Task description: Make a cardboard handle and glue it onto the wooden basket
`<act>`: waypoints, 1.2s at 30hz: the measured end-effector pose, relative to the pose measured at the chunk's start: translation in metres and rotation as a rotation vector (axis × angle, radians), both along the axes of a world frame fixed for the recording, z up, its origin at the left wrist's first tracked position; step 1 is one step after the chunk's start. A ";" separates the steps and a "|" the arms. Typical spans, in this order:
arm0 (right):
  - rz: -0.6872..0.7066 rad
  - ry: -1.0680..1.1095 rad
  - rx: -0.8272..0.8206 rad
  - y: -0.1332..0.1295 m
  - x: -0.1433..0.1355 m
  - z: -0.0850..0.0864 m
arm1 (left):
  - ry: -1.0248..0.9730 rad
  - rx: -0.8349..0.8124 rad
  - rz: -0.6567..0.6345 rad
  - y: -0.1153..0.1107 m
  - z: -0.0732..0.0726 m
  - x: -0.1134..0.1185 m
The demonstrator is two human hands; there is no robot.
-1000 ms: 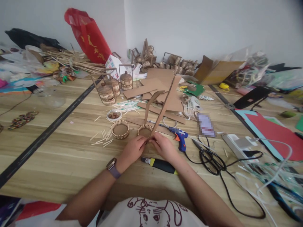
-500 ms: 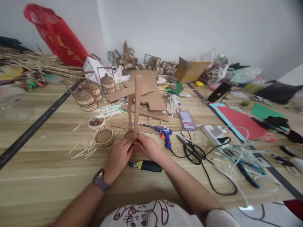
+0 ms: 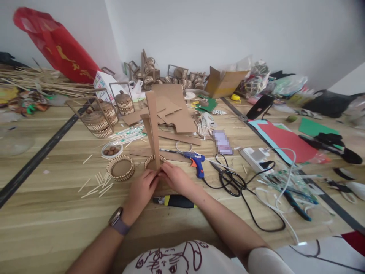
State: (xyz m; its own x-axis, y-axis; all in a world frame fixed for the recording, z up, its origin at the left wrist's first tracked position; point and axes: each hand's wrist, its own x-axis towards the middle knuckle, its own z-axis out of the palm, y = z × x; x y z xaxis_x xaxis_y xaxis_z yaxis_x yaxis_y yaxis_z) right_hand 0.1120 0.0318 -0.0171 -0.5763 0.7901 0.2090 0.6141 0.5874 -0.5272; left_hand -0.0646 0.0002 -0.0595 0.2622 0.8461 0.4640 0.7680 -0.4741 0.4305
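My left hand (image 3: 144, 191) and my right hand (image 3: 177, 177) meet at the near side of a small round basket (image 3: 146, 163) with a stick-lined wall. Their fingers are pinched together at the foot of a tall folded cardboard strip (image 3: 154, 131), which stands up like a handle over the basket. The fingertips cover the joint between strip and wall. To the left lies a second round basket (image 3: 122, 176), with short loose sticks (image 3: 98, 185) beside it. A blue glue gun (image 3: 196, 160) rests right of my hands; a black-and-yellow utility knife (image 3: 178, 201) lies just below them.
Black scissors (image 3: 232, 182) and cables lie to the right, near a power strip (image 3: 253, 160) and a phone (image 3: 222, 142). Cut cardboard (image 3: 175, 99) lies ahead. A bowl (image 3: 104, 153) of brown balls and finished lidded baskets (image 3: 98, 125) stand to the left.
The camera view has shifted slightly, so the scene sits a little further left. The cardboard strip leans more to the left at its top. Both hands keep their pinch at its foot.
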 end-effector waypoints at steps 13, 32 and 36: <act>0.048 0.066 -0.016 0.006 0.005 -0.003 | -0.042 -0.054 -0.018 -0.001 0.002 0.001; 0.042 -0.033 0.038 0.007 0.008 -0.004 | -0.036 -0.065 -0.073 -0.002 0.010 0.001; 0.045 -0.062 0.059 0.007 0.009 -0.005 | -0.024 -0.094 -0.062 -0.002 0.012 0.003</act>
